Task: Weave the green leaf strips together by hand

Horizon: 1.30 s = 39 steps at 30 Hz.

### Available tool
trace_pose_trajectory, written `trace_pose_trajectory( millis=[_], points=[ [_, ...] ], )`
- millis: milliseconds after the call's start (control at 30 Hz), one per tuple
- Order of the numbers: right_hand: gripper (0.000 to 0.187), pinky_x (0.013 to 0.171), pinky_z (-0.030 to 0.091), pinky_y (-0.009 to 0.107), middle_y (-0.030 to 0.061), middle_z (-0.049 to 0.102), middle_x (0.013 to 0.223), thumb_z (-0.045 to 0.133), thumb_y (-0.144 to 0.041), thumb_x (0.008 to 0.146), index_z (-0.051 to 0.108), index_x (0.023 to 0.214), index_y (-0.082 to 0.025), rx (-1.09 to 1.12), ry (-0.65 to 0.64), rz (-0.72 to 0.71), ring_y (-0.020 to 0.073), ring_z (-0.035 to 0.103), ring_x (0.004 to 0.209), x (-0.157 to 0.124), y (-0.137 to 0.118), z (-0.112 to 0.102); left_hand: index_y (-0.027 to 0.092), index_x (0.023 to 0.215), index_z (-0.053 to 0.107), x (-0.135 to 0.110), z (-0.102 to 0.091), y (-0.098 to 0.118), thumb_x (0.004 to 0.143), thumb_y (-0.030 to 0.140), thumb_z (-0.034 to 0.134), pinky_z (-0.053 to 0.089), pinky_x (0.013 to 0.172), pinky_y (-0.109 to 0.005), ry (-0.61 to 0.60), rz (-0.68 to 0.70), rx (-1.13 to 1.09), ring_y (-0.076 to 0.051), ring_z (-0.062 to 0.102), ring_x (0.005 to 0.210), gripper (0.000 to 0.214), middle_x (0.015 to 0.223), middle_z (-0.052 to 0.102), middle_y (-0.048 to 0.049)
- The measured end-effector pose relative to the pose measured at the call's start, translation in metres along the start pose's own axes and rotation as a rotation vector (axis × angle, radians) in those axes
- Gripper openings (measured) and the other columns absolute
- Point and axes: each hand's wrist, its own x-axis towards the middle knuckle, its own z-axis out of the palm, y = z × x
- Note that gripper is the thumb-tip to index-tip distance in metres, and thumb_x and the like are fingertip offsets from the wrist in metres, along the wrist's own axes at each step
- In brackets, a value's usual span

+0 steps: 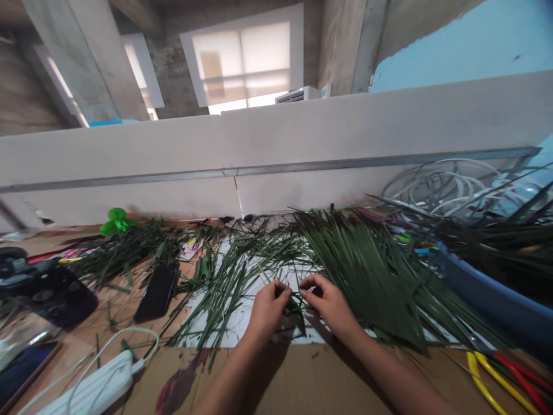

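Note:
My left hand (271, 306) and my right hand (326, 298) are close together over the middle of the table, fingers curled into pinches. Between and below them is a small dark green piece made of leaf strips (296, 323), partly hidden by my left hand. My left fingers close on it. My right thumb and forefinger pinch at its upper right, apparently on a thin strip too small to make out well. Cut green leaf strips (220, 300) lie scattered to the left on a white sheet (248, 320). Long palm-like leaves (367, 271) are piled to the right.
A black phone (158, 293), a white power strip (101, 383) with its cable and a dark device (56, 291) stand left. A blue tub (488, 288) of leaves, yellow-handled (481, 380) and red-handled tools (525, 377) are right. A white partition (181, 202) runs behind.

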Motion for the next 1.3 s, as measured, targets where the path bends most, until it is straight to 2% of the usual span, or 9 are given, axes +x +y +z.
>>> trace_pose_trajectory(
  millis=[133, 267, 400, 533, 667, 933, 1033, 1133, 1300],
  points=[
    [0.005, 0.069, 0.041, 0.030, 0.0022, 0.063, 0.079, 0.066, -0.026, 0.077, 0.068, 0.073, -0.022, -0.173, -0.020, -0.108, 0.0201, 0.057, 0.075, -0.004, -0.008, -0.002, 0.018, 0.070, 0.060, 0.004, 0.002, -0.008, 0.078, 0.035, 0.064, 0.037, 0.056, -0.024, 0.010, -0.027, -0.046, -0.014, 0.052, 0.058, 0.019, 0.062, 0.057, 0.0013],
    [0.004, 0.071, 0.041, 0.031, 0.0026, 0.064, 0.083, 0.067, -0.021, 0.075, 0.071, 0.078, -0.023, -0.275, -0.034, -0.083, 0.0207, 0.058, 0.077, -0.008, -0.013, 0.000, 0.017, 0.069, 0.060, 0.005, 0.005, -0.009, 0.076, 0.039, 0.067, 0.037, 0.055, -0.024, 0.001, -0.056, -0.100, -0.014, 0.050, 0.056, 0.024, 0.059, 0.055, 0.0011],
    [0.003, 0.069, 0.040, 0.031, 0.0018, 0.064, 0.079, 0.066, -0.022, 0.074, 0.069, 0.072, -0.023, -0.282, -0.031, -0.080, 0.0204, 0.057, 0.074, -0.008, -0.011, 0.002, 0.017, 0.067, 0.058, 0.004, 0.007, -0.004, 0.070, 0.049, 0.071, 0.037, 0.054, -0.024, -0.024, -0.087, -0.156, -0.013, 0.048, 0.053, 0.034, 0.056, 0.053, 0.0024],
    [0.006, 0.065, 0.039, 0.030, -0.0008, 0.061, 0.069, 0.063, -0.024, 0.073, 0.062, 0.067, -0.022, -0.153, -0.080, -0.020, 0.0192, 0.055, 0.069, -0.005, -0.006, 0.003, 0.018, 0.067, 0.059, 0.004, 0.006, -0.002, 0.067, 0.050, 0.073, 0.036, 0.052, -0.024, -0.043, -0.099, -0.171, -0.012, 0.047, 0.051, 0.035, 0.056, 0.053, 0.0024],
    [0.009, 0.058, 0.037, 0.028, -0.0043, 0.054, 0.060, 0.063, -0.027, 0.069, 0.056, 0.066, -0.023, 0.053, -0.097, 0.089, 0.0162, 0.049, 0.060, -0.002, -0.001, 0.001, 0.017, 0.068, 0.059, 0.004, 0.004, -0.001, 0.071, 0.048, 0.069, 0.037, 0.052, -0.025, -0.056, -0.085, -0.158, -0.012, 0.047, 0.050, 0.033, 0.055, 0.055, 0.0016],
    [0.019, 0.045, 0.027, 0.024, -0.0042, 0.056, 0.060, 0.071, -0.036, 0.068, 0.060, 0.068, -0.021, 0.236, -0.200, 0.207, 0.0101, 0.040, 0.048, 0.002, -0.003, -0.004, 0.017, 0.072, 0.060, 0.003, -0.003, 0.002, 0.077, 0.045, 0.058, 0.040, 0.054, -0.026, -0.069, -0.032, -0.055, -0.014, 0.050, 0.051, 0.028, 0.057, 0.055, 0.0012],
    [0.019, 0.042, 0.023, 0.022, -0.0071, 0.048, 0.052, 0.073, -0.032, 0.065, 0.058, 0.064, -0.020, 0.355, -0.171, 0.277, 0.0081, 0.035, 0.044, 0.002, -0.003, -0.004, 0.018, 0.071, 0.061, 0.001, -0.006, 0.007, 0.082, 0.043, 0.054, 0.039, 0.056, -0.026, -0.067, 0.010, 0.031, -0.016, 0.052, 0.056, 0.028, 0.060, 0.057, -0.0006],
    [0.018, 0.039, 0.020, 0.021, -0.0094, 0.041, 0.044, 0.067, -0.030, 0.064, 0.051, 0.061, -0.022, 0.453, -0.120, 0.363, 0.0072, 0.030, 0.039, 0.002, -0.002, -0.005, 0.019, 0.067, 0.060, 0.000, -0.011, 0.011, 0.084, 0.042, 0.051, 0.035, 0.060, -0.026, -0.013, 0.068, 0.140, -0.017, 0.051, 0.063, 0.030, 0.063, 0.056, -0.0007],
    [0.017, 0.034, 0.021, 0.020, -0.0071, 0.049, 0.046, 0.060, -0.031, 0.061, 0.044, 0.062, -0.024, 0.475, -0.044, 0.422, 0.0075, 0.033, 0.034, 0.004, 0.001, -0.006, 0.022, 0.063, 0.048, 0.004, -0.020, 0.010, 0.088, 0.047, 0.043, 0.028, 0.059, -0.027, 0.070, 0.102, 0.260, -0.016, 0.044, 0.062, 0.035, 0.061, 0.048, 0.0017]
  ],
)
